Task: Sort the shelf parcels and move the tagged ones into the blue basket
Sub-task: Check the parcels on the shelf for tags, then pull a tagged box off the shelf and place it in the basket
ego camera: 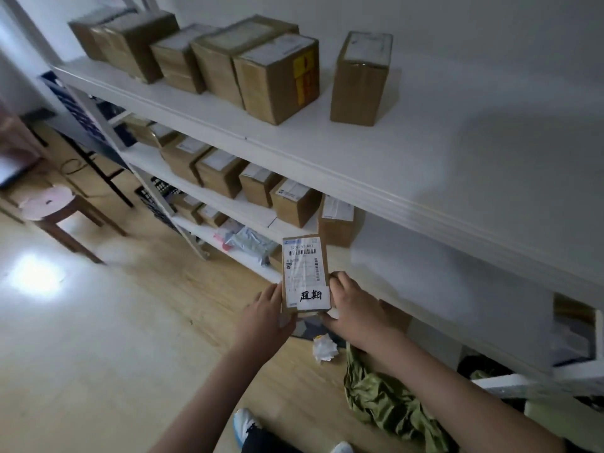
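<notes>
Hands are gripping one small cardboard parcel [305,274] between them, out in front of the white shelf unit [359,165] and above the wooden floor [98,322]. The left hand [266,317] is pressing flat against the parcel's left edge, fingers extended along the side, while the right hand [354,308] is wrapping the right edge with its thumb near the upper corner. The parcel is facing the camera, showing a printed shipping label with barcodes, and a white handwritten tag [311,297] is sticking across its lower part.

Brown boxes [228,60] are standing in a row along the top shelf, with one taller box [361,78] sitting apart to their right. More labelled boxes [261,188] are lining the shelf below, and grey mailing bags [251,241] are lying on the lowest level. A crumpled white paper [324,348] is lying on the floor under the hands, beside an olive-green cloth [385,397]. A round pink-topped stool [49,202] is standing well to the left. A dark blue crate-like basket [157,197] is showing at the far end of the shelving, partly hidden behind its upright
</notes>
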